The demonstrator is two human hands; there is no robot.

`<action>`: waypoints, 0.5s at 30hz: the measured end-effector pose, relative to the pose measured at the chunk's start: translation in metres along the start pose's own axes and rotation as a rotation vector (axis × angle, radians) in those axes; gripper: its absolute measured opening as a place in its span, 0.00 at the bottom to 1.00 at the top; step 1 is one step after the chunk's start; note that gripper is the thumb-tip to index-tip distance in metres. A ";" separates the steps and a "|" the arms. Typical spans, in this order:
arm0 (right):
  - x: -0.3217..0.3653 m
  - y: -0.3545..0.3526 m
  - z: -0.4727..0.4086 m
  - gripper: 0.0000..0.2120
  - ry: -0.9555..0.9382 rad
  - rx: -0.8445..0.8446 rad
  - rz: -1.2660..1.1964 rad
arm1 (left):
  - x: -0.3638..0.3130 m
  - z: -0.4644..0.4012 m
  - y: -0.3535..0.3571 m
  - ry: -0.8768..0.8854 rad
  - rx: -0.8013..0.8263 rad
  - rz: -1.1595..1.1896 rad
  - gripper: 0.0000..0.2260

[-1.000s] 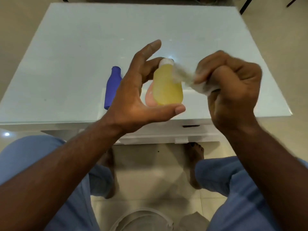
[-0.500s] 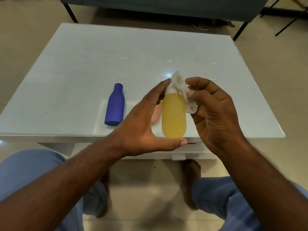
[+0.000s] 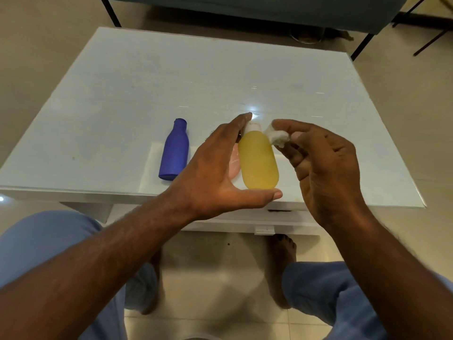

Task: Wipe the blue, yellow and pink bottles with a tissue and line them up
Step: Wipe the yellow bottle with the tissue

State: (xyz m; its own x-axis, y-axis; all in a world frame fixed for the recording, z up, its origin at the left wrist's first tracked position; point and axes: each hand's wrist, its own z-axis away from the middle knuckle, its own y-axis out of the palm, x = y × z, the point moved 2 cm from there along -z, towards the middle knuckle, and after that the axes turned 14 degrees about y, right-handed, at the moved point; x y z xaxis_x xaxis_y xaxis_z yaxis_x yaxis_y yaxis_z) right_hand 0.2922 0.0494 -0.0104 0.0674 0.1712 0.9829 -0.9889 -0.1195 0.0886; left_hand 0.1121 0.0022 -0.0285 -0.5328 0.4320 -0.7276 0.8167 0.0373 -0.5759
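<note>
We see the pale, glossy white surface (image 3: 122, 99) with a dark-framed piece of furniture (image 3: 245, 6) on the beige floor beyond its far edge. On the surface a matte blue plastic bottle (image 3: 174, 153) lies on its side, neck pointing away from us. Our left hand (image 3: 215, 177) blocks most of the pink bottle (image 3: 234, 163); only a pale pink sliver shows between the palm and the yellow bottle. That translucent yellow plastic bottle with a white cap (image 3: 257, 163) is held upright above the near edge of the surface, its base on our left thumb and a left fingertip on its cap, the other fingers spread. Our right hand (image 3: 326, 168) pinches a crumpled white tissue (image 3: 275, 137) between thumb and forefinger, touching the bottle's right shoulder just below the cap. Our knees in blue trousers (image 3: 44, 241) and bare feet fill the foreground.

Half a second ago the tissue was draped over the cap; now it sits lower and to the right, leaving the cap bare.
</note>
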 end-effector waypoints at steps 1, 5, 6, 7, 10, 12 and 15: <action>0.001 0.001 0.001 0.09 -0.013 0.010 0.014 | 0.000 0.000 0.000 0.005 -0.002 0.001 0.53; 0.001 0.001 0.000 0.12 -0.068 0.014 0.118 | 0.001 -0.001 0.000 0.023 0.010 0.018 0.51; 0.001 0.001 0.000 0.14 -0.065 0.017 0.117 | 0.001 -0.002 -0.001 0.028 0.017 0.025 0.51; 0.002 0.001 0.000 0.15 -0.062 0.016 0.113 | 0.001 -0.002 -0.001 0.039 0.022 0.034 0.51; 0.001 0.002 0.002 0.11 -0.069 0.029 0.104 | -0.005 -0.002 -0.004 0.079 -0.011 0.081 0.46; 0.001 0.004 0.004 0.10 -0.095 0.059 0.140 | -0.009 -0.001 -0.006 0.096 -0.071 0.134 0.41; 0.002 0.007 0.008 0.10 -0.159 0.113 0.187 | -0.008 0.001 -0.008 0.038 -0.134 0.210 0.37</action>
State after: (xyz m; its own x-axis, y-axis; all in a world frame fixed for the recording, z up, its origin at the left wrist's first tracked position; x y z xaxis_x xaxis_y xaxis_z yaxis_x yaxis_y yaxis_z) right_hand 0.2862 0.0414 -0.0069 -0.0861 -0.0186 0.9961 -0.9655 -0.2450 -0.0880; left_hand 0.1096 -0.0022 -0.0180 -0.3414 0.4765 -0.8102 0.9322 0.0614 -0.3567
